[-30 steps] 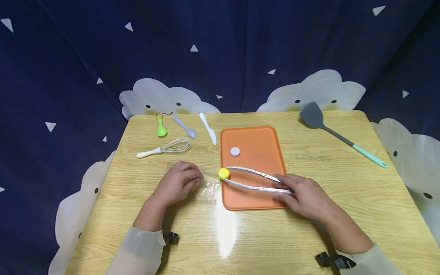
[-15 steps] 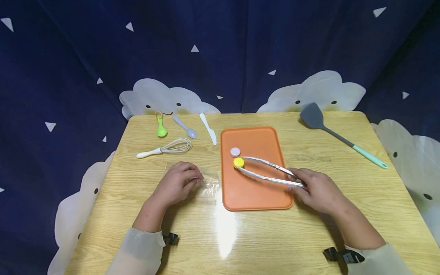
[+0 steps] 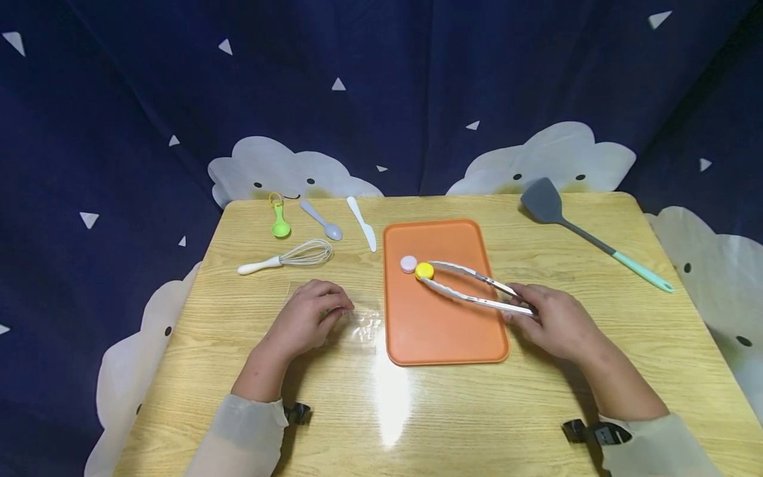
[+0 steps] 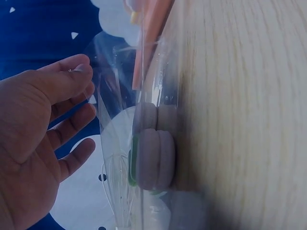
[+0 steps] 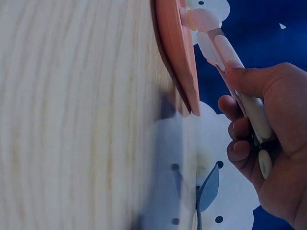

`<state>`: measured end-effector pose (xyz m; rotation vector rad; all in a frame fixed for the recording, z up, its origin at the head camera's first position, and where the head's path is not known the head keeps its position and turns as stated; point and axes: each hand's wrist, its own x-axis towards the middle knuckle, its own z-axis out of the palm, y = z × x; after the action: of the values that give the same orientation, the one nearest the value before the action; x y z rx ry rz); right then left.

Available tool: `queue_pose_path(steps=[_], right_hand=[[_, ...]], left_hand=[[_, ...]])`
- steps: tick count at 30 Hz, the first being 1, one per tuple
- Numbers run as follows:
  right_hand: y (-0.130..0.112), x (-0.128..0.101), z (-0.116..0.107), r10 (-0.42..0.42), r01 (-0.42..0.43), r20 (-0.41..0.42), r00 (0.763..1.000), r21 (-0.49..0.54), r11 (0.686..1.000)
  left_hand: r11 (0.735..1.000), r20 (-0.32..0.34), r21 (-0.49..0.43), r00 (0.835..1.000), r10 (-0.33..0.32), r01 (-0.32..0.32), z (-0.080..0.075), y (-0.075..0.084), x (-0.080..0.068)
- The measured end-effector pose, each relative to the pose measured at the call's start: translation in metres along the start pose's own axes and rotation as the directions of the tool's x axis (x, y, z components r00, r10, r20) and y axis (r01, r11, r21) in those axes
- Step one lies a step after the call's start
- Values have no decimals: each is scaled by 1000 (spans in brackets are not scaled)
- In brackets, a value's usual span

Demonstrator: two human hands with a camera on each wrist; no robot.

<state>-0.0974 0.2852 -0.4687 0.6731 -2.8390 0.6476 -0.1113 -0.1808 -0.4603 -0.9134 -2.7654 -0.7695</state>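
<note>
My right hand [image 3: 554, 324] grips a pair of metal tongs [image 3: 477, 301]. Between their tips is a yellow macaron [image 3: 424, 271], over the orange tray [image 3: 447, 341] and close beside a pale pink macaron [image 3: 408, 264] lying there. Left of the tray, my left hand [image 3: 312, 315] pinches the edge of a clear plastic bag [image 3: 365, 324] between thumb and fingers, lifting its upper layer. In the left wrist view, a pale macaron [image 4: 156, 158] and a green macaron [image 4: 133, 160] show in the bag; the head view mostly hides them behind my hand.
Behind the left hand lie a whisk [image 3: 286, 257], a green measuring spoon [image 3: 280, 222], a grey-purple spoon [image 3: 322, 220] and a white plastic knife [image 3: 362, 225]. A grey turner [image 3: 587, 235] with a mint handle lies at the right. A dark blue curtain [image 3: 381, 79] hangs behind the table.
My right hand has moved the tongs and yellow macaron from the tray's left edge, rightward and farther back, to beside the pink macaron. The left hand stays at the bag.
</note>
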Motion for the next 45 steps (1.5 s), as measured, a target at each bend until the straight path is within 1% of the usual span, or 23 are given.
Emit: queue_pose_path(steps=[7, 21, 28, 35, 41, 45], right_hand=[[6, 4, 0, 28, -28, 14, 1000, -3, 1000], [16, 9, 5, 91, -91, 53, 994, 2, 996], [16, 8, 6, 65, -66, 32, 997, 3, 998], [14, 3, 3, 50, -51, 4, 999, 24, 998], [5, -2, 8, 11, -11, 11, 1000, 46, 999], [-4, -3, 13, -18, 16, 32, 999, 64, 998]], left_hand=[[1000, -14, 6, 1000, -5, 5, -1, 1, 1], [999, 2, 0, 999, -36, 36, -4, 4, 3], [1000, -5, -2, 1000, -28, 28, -3, 3, 3], [1000, -17, -15, 1000, -19, 19, -2, 1, 3], [999, -12, -30, 1000, -20, 20, 0, 1, 4], [999, -6, -37, 1000, -27, 27, 2, 1, 3]])
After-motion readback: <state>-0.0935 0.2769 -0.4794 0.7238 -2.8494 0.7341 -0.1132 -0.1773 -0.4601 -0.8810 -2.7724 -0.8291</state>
